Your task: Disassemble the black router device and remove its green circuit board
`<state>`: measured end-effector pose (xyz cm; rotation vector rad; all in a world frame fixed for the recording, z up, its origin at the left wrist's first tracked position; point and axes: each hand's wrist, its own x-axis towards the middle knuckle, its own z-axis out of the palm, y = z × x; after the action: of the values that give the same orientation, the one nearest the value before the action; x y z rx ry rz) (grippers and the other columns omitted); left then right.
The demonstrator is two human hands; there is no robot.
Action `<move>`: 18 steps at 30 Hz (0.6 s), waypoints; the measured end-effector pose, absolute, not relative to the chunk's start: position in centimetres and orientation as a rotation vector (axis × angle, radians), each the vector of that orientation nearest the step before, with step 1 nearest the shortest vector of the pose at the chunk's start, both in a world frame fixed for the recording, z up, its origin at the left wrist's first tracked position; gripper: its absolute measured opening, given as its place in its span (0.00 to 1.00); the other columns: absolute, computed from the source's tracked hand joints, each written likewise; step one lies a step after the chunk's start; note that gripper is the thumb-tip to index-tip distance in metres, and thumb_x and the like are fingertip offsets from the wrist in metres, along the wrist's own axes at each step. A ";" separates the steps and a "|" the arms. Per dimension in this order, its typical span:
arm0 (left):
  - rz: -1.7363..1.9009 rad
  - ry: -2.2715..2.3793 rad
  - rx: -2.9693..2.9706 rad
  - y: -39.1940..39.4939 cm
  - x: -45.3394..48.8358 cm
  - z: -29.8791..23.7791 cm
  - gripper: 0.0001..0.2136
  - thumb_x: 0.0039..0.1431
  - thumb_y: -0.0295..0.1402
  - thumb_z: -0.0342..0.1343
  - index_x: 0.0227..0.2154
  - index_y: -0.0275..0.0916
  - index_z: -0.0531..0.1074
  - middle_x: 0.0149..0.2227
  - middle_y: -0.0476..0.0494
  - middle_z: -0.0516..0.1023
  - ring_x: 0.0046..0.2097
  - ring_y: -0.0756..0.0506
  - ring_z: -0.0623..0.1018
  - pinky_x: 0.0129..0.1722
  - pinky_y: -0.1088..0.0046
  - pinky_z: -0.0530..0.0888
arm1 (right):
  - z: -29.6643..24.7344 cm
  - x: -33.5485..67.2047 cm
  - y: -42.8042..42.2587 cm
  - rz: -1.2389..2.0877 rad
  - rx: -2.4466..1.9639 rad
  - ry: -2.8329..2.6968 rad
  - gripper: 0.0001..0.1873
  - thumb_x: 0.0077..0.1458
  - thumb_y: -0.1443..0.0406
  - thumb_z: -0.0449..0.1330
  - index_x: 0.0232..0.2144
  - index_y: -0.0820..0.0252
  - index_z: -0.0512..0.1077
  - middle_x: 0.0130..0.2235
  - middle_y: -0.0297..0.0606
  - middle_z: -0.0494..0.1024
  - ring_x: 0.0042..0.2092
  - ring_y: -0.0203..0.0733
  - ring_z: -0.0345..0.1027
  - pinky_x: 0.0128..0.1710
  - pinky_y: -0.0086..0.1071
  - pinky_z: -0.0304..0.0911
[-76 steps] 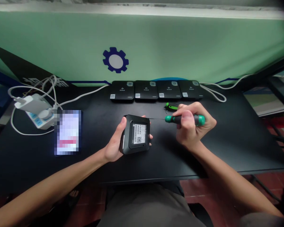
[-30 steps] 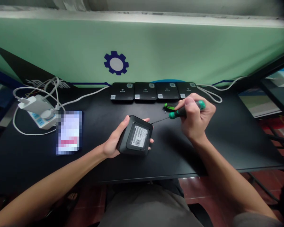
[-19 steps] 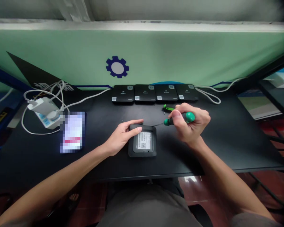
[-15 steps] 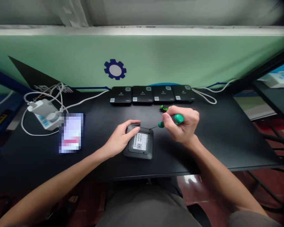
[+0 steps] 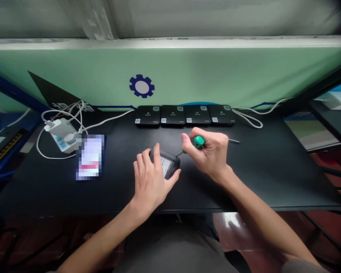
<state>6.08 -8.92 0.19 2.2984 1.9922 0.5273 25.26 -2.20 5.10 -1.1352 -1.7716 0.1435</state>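
Note:
A small black set-top box [image 5: 174,165], a white printed label on its upturned face, lies in front of me on the dark table. My left hand [image 5: 151,172] is closed over it, thumb on the near right edge and fingers across the left and top. Much of the box is hidden under that hand. In my right hand [image 5: 211,153] is a screwdriver with a green handle [image 5: 199,141], held tilted. Its thin shaft reaches the far right corner of the box. A metal shaft [image 5: 234,141] of another tool sticks out behind my right hand, which hides the rest.
Several similar black boxes [image 5: 174,115] stand in a row along the green back panel [image 5: 96,72]. To the left are a phone [image 5: 91,157] with a blurred screen and a white power strip [image 5: 63,140] with tangled cables. A white cable [image 5: 251,120] loops at the back right.
My left hand has shifted from the left edge to a grip over the box, which is turned and tilted. My right hand moved slightly left with the screwdriver, its handle steeper.

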 end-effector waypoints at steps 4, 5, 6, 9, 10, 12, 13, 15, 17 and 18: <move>0.678 2.006 2.207 -10.3 6.5 -0.8 0.43 0.71 0.50 0.68 0.79 0.34 0.59 0.70 0.19 0.71 0.68 0.20 0.72 0.64 0.34 0.75 | 5.7 24.2 -2.2 0.134 -1.166 -1.812 0.25 0.69 0.59 0.66 0.23 0.53 0.60 0.22 0.26 0.55 0.25 0.34 0.46 0.27 0.35 0.48; 0.702 1.998 2.190 -10.5 6.5 -0.9 0.42 0.71 0.49 0.68 0.78 0.35 0.60 0.71 0.19 0.71 0.68 0.20 0.72 0.65 0.35 0.75 | 5.8 24.0 -2.2 0.122 -1.164 -1.831 0.24 0.69 0.60 0.66 0.24 0.53 0.59 0.22 0.25 0.54 0.25 0.34 0.46 0.27 0.35 0.48; 0.722 1.987 2.177 -10.5 6.6 -1.0 0.40 0.71 0.48 0.69 0.77 0.35 0.61 0.72 0.19 0.70 0.69 0.21 0.72 0.65 0.35 0.75 | 5.8 23.7 -2.3 0.104 -1.159 -1.850 0.24 0.69 0.60 0.66 0.24 0.53 0.59 0.22 0.25 0.54 0.25 0.34 0.46 0.27 0.35 0.47; 0.777 1.957 2.144 -10.6 6.5 -1.3 0.38 0.71 0.46 0.70 0.75 0.35 0.65 0.74 0.20 0.69 0.70 0.21 0.71 0.66 0.35 0.76 | 5.8 23.2 -2.4 0.049 -1.140 -1.883 0.23 0.69 0.61 0.65 0.25 0.53 0.59 0.22 0.25 0.55 0.24 0.33 0.46 0.26 0.35 0.47; 0.794 1.949 2.134 -10.6 6.5 -1.4 0.37 0.71 0.45 0.70 0.75 0.36 0.65 0.74 0.20 0.68 0.70 0.21 0.71 0.67 0.35 0.76 | 5.7 23.1 -2.5 0.042 -1.136 -1.881 0.22 0.68 0.62 0.64 0.26 0.53 0.59 0.22 0.25 0.56 0.24 0.33 0.46 0.26 0.36 0.47; 0.820 1.939 2.117 -10.7 6.5 -1.6 0.37 0.71 0.45 0.71 0.76 0.39 0.66 0.74 0.21 0.68 0.70 0.21 0.71 0.67 0.34 0.76 | 5.5 22.9 -2.5 0.043 -1.135 -1.858 0.20 0.68 0.62 0.64 0.26 0.53 0.60 0.21 0.25 0.57 0.23 0.34 0.47 0.26 0.36 0.48; 0.825 1.935 2.110 -10.7 6.6 -1.7 0.37 0.71 0.45 0.71 0.76 0.40 0.66 0.75 0.21 0.68 0.71 0.21 0.71 0.67 0.34 0.76 | 5.4 22.8 -2.5 0.045 -1.138 -1.842 0.20 0.67 0.63 0.64 0.26 0.52 0.60 0.21 0.25 0.57 0.23 0.34 0.47 0.26 0.35 0.49; 0.836 1.930 2.101 -10.7 6.6 -1.8 0.37 0.71 0.45 0.71 0.77 0.40 0.66 0.75 0.22 0.68 0.71 0.21 0.72 0.66 0.34 0.76 | 5.2 22.8 -2.5 0.045 -1.139 -1.823 0.19 0.67 0.63 0.63 0.26 0.52 0.61 0.21 0.26 0.56 0.23 0.34 0.47 0.26 0.35 0.49; 0.849 1.925 2.094 -10.7 6.6 -1.9 0.37 0.71 0.45 0.71 0.77 0.40 0.66 0.75 0.22 0.68 0.71 0.21 0.72 0.67 0.33 0.76 | 5.1 22.7 -2.6 0.040 -1.139 -1.826 0.19 0.68 0.63 0.63 0.26 0.52 0.60 0.22 0.26 0.57 0.23 0.34 0.48 0.26 0.35 0.49; 0.851 1.922 2.091 -10.7 6.6 -1.8 0.37 0.71 0.45 0.71 0.77 0.40 0.66 0.75 0.21 0.68 0.71 0.21 0.72 0.67 0.33 0.76 | 5.0 22.6 -2.6 0.040 -1.143 -1.826 0.19 0.68 0.63 0.62 0.26 0.52 0.60 0.22 0.26 0.57 0.23 0.34 0.47 0.26 0.35 0.49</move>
<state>6.56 -10.71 -1.84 2.0910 1.9224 0.8513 22.63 -2.61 5.05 -1.1426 -1.8258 0.0401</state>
